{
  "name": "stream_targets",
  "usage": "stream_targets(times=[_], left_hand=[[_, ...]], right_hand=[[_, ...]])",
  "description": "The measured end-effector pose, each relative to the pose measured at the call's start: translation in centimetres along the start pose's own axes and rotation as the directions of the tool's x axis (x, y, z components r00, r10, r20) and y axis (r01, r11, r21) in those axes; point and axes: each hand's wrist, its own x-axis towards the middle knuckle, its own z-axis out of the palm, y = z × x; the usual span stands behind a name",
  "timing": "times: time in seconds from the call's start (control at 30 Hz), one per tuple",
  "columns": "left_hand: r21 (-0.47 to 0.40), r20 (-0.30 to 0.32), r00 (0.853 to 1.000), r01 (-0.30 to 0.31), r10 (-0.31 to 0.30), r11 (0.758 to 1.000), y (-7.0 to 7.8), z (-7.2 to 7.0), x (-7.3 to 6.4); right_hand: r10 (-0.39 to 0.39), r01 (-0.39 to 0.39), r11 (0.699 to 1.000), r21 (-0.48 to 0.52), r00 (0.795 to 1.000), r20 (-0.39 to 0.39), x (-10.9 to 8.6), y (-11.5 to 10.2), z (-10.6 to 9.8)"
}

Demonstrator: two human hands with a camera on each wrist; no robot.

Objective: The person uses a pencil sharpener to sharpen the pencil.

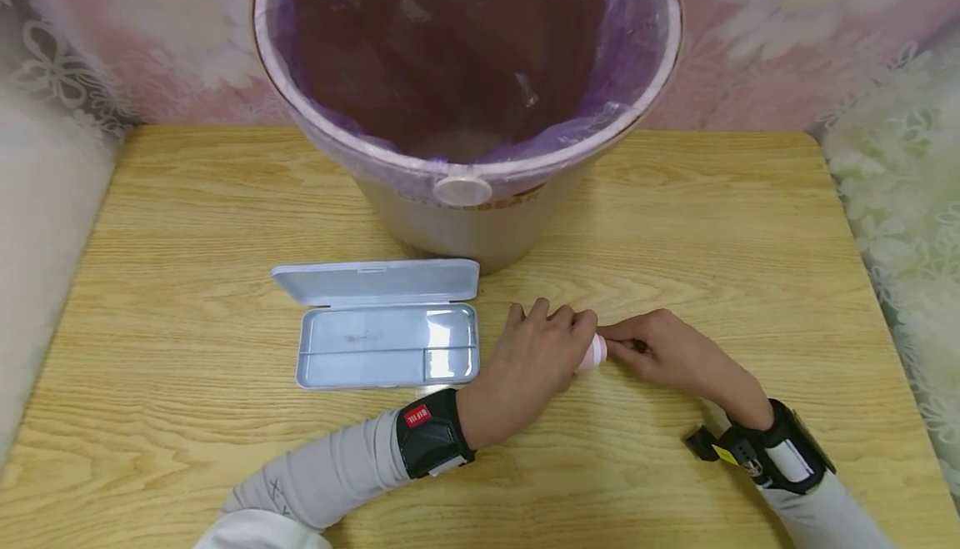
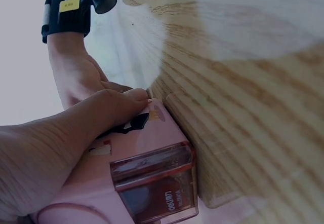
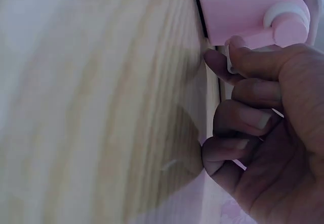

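Observation:
A pink pencil sharpener (image 2: 144, 143) rests on the table, its clear reddish shavings drawer (image 2: 157, 188) showing in the left wrist view. My left hand (image 1: 528, 357) grips its body from above, hiding most of it in the head view. At the sharpener's right end my right hand (image 1: 663, 353) pinches the white knob of the pink crank (image 3: 258, 39) between thumb and forefinger. The other fingers of that hand are curled beside the table. Left of my left hand lies a pale blue pencil case (image 1: 360, 336), its lid (image 1: 382, 282) raised and its compartments bare.
A large bin (image 1: 465, 232) with a purple liner (image 1: 630, 49) stands at the back middle of the wooden table (image 1: 720, 224), just behind the pencil case lid. Floral cloth (image 1: 750, 49) hangs behind the table.

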Motion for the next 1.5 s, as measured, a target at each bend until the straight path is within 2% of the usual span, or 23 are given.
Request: stream_targets(times=[0.1, 0.2, 0.33, 0.43, 0.7, 1.03, 1.2, 1.3, 1.4, 1.5], left_hand=[[-0.012, -0.006, 1.000, 0.001, -0.001, 1.000, 0.1, 0.0, 0.1], [-0.013, -0.004, 1.000, -0.001, 0.001, 1.000, 0.1, 0.0, 0.1], [-0.003, -0.003, 1.000, -0.006, 0.006, 1.000, 0.1, 0.0, 0.0], [-0.006, -0.008, 1.000, -0.005, 0.005, 1.000, 0.1, 0.1, 0.0], [-0.005, -0.047, 0.999, 0.003, -0.004, 1.000, 0.1, 0.2, 0.0], [0.018, -0.068, 0.998, -0.002, 0.003, 1.000, 0.1, 0.1, 0.0], [0.026, -0.067, 0.997, -0.021, 0.023, 0.999, 0.3, -0.1, 0.1], [0.045, -0.059, 0.997, -0.038, 0.040, 0.998, 0.3, -0.2, 0.2], [0.051, -0.049, 0.998, -0.033, 0.035, 0.998, 0.3, -0.2, 0.2], [0.043, -0.029, 0.999, -0.021, 0.022, 0.999, 0.4, -0.2, 0.1]], right_hand=[[-0.010, 0.010, 1.000, 0.019, 1.000, 0.018, -0.5, -0.3, 0.3], [-0.027, 0.024, 0.996, 0.084, 0.999, 0.045, -1.1, -0.9, 0.6], [-0.081, 0.071, 0.987, 0.146, 0.995, 0.065, -1.9, -1.9, 0.4], [-0.120, 0.110, 0.985, 0.136, 0.990, 0.071, -2.3, -2.8, -0.5], [-0.199, 0.198, 0.980, 0.016, 0.977, 0.073, -2.2, -4.0, -2.2], [-0.273, 0.273, 0.961, 0.038, 0.962, -0.007, -1.7, -4.4, -4.3], [-0.273, 0.273, 0.960, 0.054, 0.962, -0.005, -1.8, -4.2, -4.8], [-0.265, 0.268, 0.962, 0.056, 0.962, -0.066, -1.4, -3.7, -5.1], [-0.221, 0.227, 0.973, 0.032, 0.966, -0.133, -0.1, -2.6, -5.3], [-0.154, 0.157, 0.987, 0.015, 0.979, -0.132, 1.1, -1.4, -5.1]])
